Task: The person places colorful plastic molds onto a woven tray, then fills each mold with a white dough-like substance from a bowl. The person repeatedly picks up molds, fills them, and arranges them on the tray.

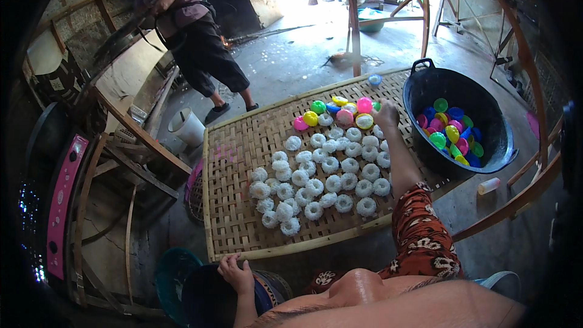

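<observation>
My right hand reaches out over the woven bamboo tray, fingers curled beside the row of small coloured plastic cups at its far edge; whether it grips one I cannot tell. Several white ring-shaped noodle nests lie spread over the tray's middle. My left hand rests on the tray's near rim, above a dark bowl, fingers bent on the edge. A black tub to the right holds several more coloured cups.
Another person in dark trousers stands at the back left by a wooden frame. A white bucket sits left of the tray. A small white bottle lies below the tub. Wooden posts rise behind.
</observation>
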Action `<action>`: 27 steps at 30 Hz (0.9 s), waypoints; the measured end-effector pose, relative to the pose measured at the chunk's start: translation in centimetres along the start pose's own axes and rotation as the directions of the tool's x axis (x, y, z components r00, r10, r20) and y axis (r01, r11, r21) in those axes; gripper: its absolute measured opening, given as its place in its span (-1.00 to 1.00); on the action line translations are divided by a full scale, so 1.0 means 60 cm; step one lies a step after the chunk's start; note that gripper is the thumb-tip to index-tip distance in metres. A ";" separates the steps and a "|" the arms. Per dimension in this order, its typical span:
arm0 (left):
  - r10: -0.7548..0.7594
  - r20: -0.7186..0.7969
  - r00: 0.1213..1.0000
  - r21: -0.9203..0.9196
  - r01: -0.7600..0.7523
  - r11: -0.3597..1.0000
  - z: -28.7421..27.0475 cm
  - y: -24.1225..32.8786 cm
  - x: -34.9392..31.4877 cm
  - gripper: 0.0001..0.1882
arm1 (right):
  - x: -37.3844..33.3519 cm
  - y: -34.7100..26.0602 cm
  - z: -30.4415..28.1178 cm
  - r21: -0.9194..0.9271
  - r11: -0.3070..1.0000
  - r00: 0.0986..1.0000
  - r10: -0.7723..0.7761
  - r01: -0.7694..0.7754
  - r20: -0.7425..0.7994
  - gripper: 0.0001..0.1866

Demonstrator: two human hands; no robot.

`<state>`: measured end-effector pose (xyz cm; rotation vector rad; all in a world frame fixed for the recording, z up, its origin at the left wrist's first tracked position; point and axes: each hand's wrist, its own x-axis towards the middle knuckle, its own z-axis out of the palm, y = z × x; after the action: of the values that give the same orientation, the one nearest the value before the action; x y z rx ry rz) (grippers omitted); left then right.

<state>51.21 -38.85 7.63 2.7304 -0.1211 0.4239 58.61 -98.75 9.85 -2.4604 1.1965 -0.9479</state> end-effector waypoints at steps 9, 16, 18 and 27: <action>0.018 0.007 1.000 -0.025 -0.018 1.000 0.001 -0.003 0.001 -0.67 | -0.073 -0.059 -0.119 -0.103 0.874 0.878 -0.479 0.475 -0.016 -0.50; 0.050 -0.012 0.999 -0.046 -0.051 0.998 0.001 -0.005 -0.001 -0.67 | -0.046 -0.053 -0.326 -0.305 0.921 0.794 -0.370 0.244 -0.481 -0.51; 0.059 -0.002 0.998 -0.050 -0.059 0.997 0.001 -0.007 -0.001 -0.68 | -0.034 -0.044 -0.339 -0.457 0.890 0.788 -0.285 0.006 -0.546 -0.54; -0.010 0.012 1.000 -0.023 0.010 1.000 0.001 -0.001 -0.001 -0.66 | 0.013 -0.020 -0.012 -0.157 0.988 0.937 0.047 0.009 0.347 -0.74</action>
<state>51.18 -38.80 7.51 2.7097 -0.1142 0.4016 59.20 -98.56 11.31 -2.5874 1.2026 -0.3934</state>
